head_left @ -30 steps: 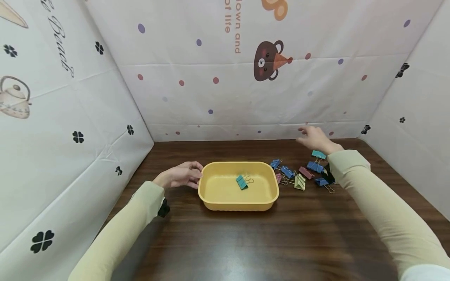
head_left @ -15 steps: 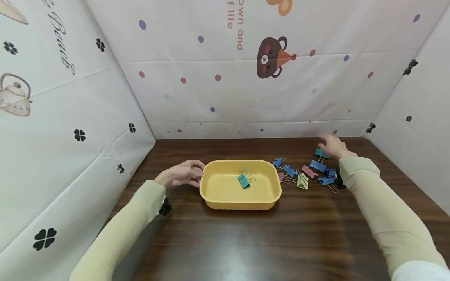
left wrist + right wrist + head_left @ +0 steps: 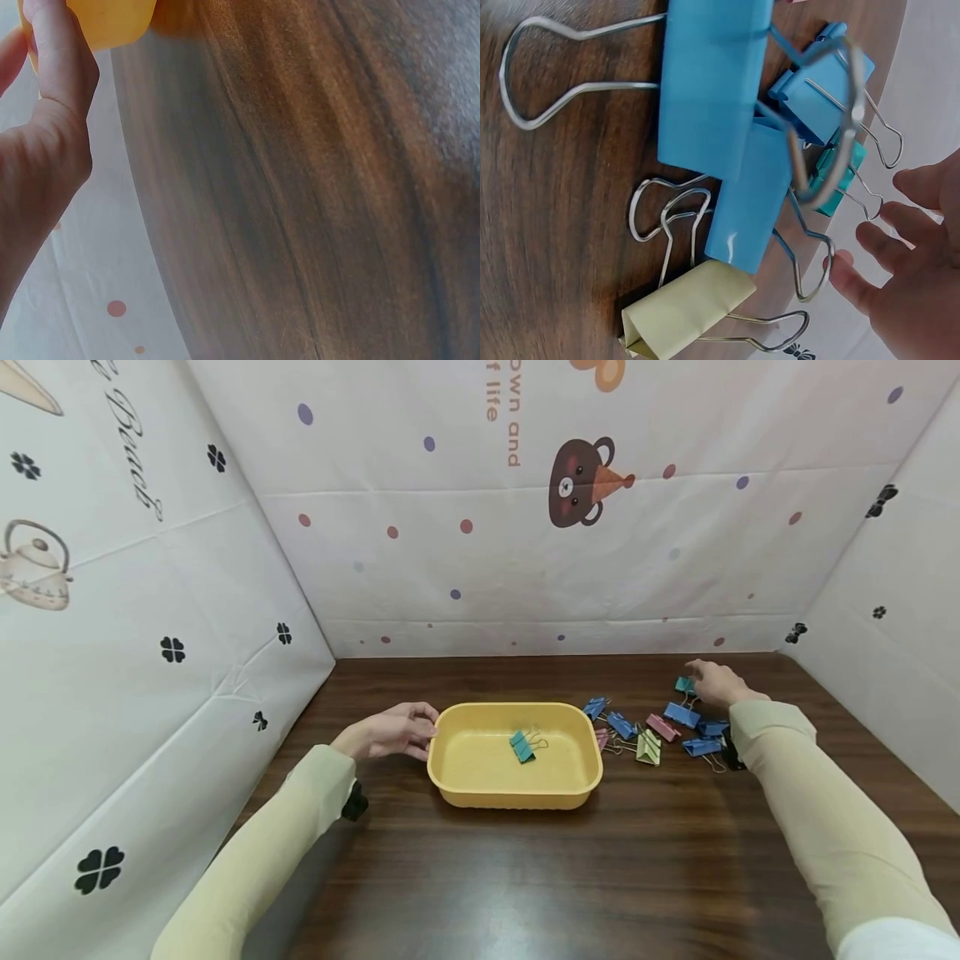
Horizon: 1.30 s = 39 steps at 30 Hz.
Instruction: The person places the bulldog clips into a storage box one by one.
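My left hand (image 3: 390, 732) grips the left rim of a yellow plastic basin (image 3: 513, 800); in the left wrist view its fingers (image 3: 60, 52) lie over the basin's wall. Inside the basin is one teal binder clip (image 3: 522, 747). At the back right my right hand (image 3: 720, 683) hovers at another teal binder clip (image 3: 685, 686), fingertips right by it. In the right wrist view the fingers (image 3: 885, 244) are spread and loosely bent beside that clip's wire handles, with nothing between them. Blue binder clips (image 3: 712, 82) and a pale yellow binder clip (image 3: 686, 309) fill the foreground.
Between basin and right hand lie several more clips: blue ones (image 3: 621, 725), a pink one (image 3: 662, 727) and a pale yellow one (image 3: 648, 747). The dark wooden table (image 3: 480, 877) meets a printed white cloth wall (image 3: 420, 568) behind and at both sides.
My right hand has moved to the right and then down toward the teal clip at the back. The left hand stays at the basin's rim. The view has shifted slightly.
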### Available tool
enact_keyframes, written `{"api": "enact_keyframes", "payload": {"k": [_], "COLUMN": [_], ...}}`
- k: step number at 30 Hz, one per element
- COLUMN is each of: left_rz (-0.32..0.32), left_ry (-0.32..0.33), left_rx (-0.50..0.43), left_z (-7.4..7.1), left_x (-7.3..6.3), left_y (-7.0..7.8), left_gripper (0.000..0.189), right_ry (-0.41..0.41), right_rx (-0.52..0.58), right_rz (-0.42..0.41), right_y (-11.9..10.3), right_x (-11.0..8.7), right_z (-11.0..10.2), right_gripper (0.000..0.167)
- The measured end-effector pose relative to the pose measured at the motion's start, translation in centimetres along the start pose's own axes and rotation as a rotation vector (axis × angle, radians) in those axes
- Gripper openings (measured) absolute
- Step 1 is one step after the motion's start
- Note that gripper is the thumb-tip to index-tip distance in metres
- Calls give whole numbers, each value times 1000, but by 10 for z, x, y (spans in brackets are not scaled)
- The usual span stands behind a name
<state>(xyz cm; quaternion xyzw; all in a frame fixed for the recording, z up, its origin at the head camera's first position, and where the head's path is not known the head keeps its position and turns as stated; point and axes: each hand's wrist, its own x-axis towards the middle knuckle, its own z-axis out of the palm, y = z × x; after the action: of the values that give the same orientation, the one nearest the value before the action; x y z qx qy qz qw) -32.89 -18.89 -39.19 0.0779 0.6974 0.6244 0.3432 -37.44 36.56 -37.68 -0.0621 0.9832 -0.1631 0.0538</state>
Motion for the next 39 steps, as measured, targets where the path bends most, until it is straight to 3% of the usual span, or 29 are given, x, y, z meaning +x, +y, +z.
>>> {"api": "enact_keyframes", "payload": {"k": [5, 12, 18, 25, 35, 39], "left_rz": [4, 8, 11, 8, -1, -6], "left_ry": [-10, -11, -11, -18, -3, 5], "left_rx": [-8, -9, -8, -8, -6, -1], "left_z": [-1, -2, -2, -3, -2, -2], "left_x": [1, 1, 2, 1, 2, 1], "left_y": [-1, -2, -2, -1, -1, -1], "left_gripper": [24, 22, 22, 22, 23, 23], "right_ry": [7, 78, 104, 211, 222, 168], "right_rx": [3, 3, 34, 66, 175, 326], "right_rz": [4, -1, 26, 60, 83, 109], "right_y": [-1, -4, 5, 13, 23, 24], "right_x": [-2, -5, -5, -10, -16, -14], "right_z": [-2, -7, -1, 2, 5, 1], "right_gripper": [49, 40, 37, 28, 28, 29]}}
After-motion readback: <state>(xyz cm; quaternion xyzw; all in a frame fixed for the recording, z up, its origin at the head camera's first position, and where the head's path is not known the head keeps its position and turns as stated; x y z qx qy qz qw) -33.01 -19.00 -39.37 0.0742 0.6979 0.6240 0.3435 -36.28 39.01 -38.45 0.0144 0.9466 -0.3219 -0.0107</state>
